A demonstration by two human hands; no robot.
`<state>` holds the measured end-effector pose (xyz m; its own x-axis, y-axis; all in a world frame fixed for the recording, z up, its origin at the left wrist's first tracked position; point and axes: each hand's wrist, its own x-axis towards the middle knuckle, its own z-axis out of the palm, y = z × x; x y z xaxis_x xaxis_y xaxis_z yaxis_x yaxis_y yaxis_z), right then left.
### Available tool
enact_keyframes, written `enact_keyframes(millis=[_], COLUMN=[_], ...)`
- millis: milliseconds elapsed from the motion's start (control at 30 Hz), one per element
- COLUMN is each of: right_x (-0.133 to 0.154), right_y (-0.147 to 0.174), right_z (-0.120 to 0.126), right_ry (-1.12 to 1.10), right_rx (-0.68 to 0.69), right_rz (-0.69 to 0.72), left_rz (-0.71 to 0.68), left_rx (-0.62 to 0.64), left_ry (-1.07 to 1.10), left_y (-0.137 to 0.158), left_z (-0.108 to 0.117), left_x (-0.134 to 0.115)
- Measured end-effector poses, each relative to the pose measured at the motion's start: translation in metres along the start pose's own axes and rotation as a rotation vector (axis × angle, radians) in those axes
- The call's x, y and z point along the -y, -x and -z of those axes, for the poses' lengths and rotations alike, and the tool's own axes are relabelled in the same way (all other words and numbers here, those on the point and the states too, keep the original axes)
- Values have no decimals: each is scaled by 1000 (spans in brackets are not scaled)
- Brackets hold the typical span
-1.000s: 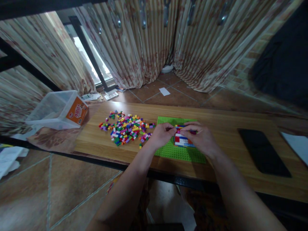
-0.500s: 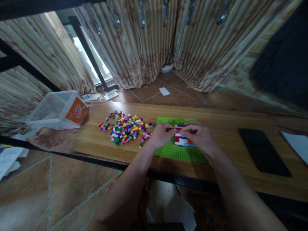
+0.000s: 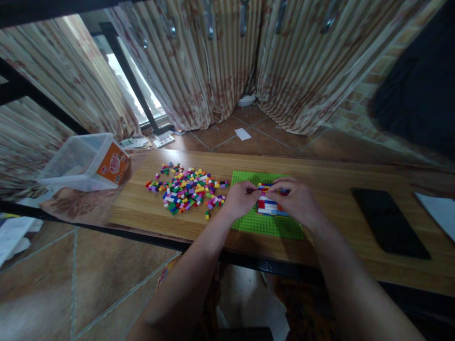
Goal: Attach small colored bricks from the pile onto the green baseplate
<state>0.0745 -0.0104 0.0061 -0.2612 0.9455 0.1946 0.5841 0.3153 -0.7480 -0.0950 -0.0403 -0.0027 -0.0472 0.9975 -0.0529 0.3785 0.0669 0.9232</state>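
On a green studded baseplate (image 3: 263, 228) stands a low structure of toy bricks (image 3: 270, 207) in white, red, blue, yellow and orange. My left hand (image 3: 241, 198) reaches its left side, thumb and fingers pinched together over the bricks. From the right comes my right hand (image 3: 295, 199), its fingers also closed, with the fingertips almost meeting those of the left. A pink brick shows around the fingertips. Whatever small piece each hand grips is hidden by the fingers. Part of the structure's right side lies under the right hand.
A loose pile of multicoloured bricks (image 3: 190, 189) spreads left of the baseplate on the wooden table (image 3: 142, 213). At the far left is a clear plastic bin (image 3: 76, 163) with an orange label. To the right lie a black flat tablet-like object (image 3: 389, 222) and white paper (image 3: 439, 213).
Almost nothing differs. Both hands stay pinched over the brick structure, and the view has shifted very slightly.
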Motion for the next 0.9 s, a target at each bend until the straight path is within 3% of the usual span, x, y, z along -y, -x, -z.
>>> enact_keyframes(millis=[333, 667, 900], right_x=[-10, -10, -2], right_y=[0, 0, -2], right_z=[0, -3, -2], right_ry=[-162, -77, -29], right_rx=[-31, -34, -16], right_rz=[-191, -133, -190], left_rz=[38, 58, 59], left_rx=[24, -13, -65], left_ry=[59, 49, 8], left_y=[1, -1, 3], left_z=[0, -5, -7], left_x=[-2, 2, -5])
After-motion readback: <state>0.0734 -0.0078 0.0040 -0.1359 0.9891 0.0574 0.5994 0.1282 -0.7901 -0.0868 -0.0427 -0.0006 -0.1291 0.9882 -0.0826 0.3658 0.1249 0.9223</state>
